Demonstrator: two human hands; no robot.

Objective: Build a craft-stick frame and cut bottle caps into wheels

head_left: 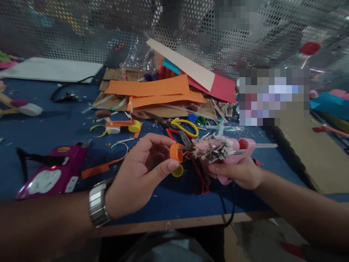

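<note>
My left hand (144, 171) pinches a small orange ring (176, 153), which looks like a bottle cap or a rolled paper strip, between thumb and fingers. Wrapped round the handle of a pink hot glue gun (230, 151) is my right hand (237, 173). The gun points left, and its nozzle tip is at the ring's open side; whether it touches cannot be made out. A clear glue stick (267, 145) juts from the gun's back end. Dried glue and scraps coat its front. Below the ring lies a yellow bottle cap (177, 170).
Scissors with yellow handles (188, 128) and red-handled scissors (200, 174) lie behind and under the gun. Orange paper sheets (147, 89) rest on cardboard at the back. A purple device (54, 171) with a lit red light stands left. Cardboard (308, 145) lies right.
</note>
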